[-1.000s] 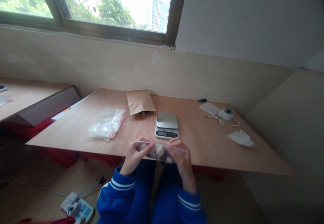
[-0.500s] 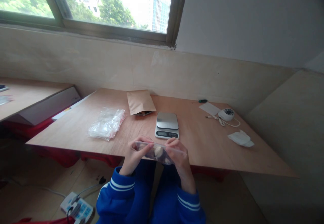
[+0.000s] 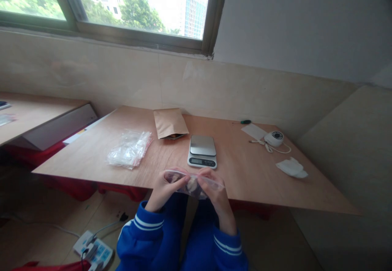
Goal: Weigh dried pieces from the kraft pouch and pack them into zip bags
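A small clear zip bag (image 3: 192, 184) with dark and pale lumps inside is held over the near edge of the wooden table (image 3: 245, 177). My left hand (image 3: 165, 187) pinches the bag's top edge at its left end. My right hand (image 3: 216, 189) pinches the same edge nearer the middle, thumb and fingers pressed together. Both sleeves are blue with white stripes. Just beyond the bag stands a small digital kitchen scale (image 3: 202, 151) with a bare steel plate.
A pile of clear zip bags (image 3: 130, 148) lies at the left of the table. A brown paper pouch (image 3: 169, 123) lies behind the scale. At the right are a white round device with a cable (image 3: 274, 138), a white card, a crumpled tissue (image 3: 290, 167) and a screwdriver (image 3: 243, 121). A power strip (image 3: 94, 252) sits on the floor.
My hands have lifted the bag slightly and drawn closer together along its top edge. Nothing on the table has moved.
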Demonstrator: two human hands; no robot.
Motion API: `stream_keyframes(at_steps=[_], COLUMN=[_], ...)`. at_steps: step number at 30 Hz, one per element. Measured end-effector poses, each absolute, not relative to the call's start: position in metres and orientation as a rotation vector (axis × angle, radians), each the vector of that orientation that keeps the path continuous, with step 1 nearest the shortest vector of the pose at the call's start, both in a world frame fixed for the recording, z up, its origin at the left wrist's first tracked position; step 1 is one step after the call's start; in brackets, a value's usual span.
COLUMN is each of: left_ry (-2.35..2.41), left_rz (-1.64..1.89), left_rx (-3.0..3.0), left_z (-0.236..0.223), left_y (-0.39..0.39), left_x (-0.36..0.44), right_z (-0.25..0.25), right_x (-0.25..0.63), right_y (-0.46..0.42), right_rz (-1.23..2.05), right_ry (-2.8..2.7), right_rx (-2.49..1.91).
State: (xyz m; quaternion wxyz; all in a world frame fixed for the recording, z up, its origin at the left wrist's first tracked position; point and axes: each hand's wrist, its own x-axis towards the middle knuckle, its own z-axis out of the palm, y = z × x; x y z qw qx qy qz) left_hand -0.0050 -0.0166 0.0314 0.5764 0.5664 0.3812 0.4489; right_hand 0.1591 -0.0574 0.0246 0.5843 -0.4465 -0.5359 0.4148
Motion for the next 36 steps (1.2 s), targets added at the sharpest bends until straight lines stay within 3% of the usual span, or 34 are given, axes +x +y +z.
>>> stream_keyframes(at_steps=[9, 18, 36], left_ry=[0.9, 0.767, 0.891], left_rz=[1.17, 1.171, 1.156], left_rx=[1.348, 1.468, 1.291], left_z=[0.032, 0.033, 0.025], left_y=[-0.022, -0.02, -0.02], left_x=[0.004, 0.007, 0.011], right_z=[0.025, 0.024, 0.023], right_x=[0.157, 0.162, 0.158], right_y=[-0.056, -0.056, -0.052], right_rz=[0.668, 0.893, 0.787], right_ry=[-1.23, -1.237, -1.19], right_rx=[-1.075, -1.019, -1.08])
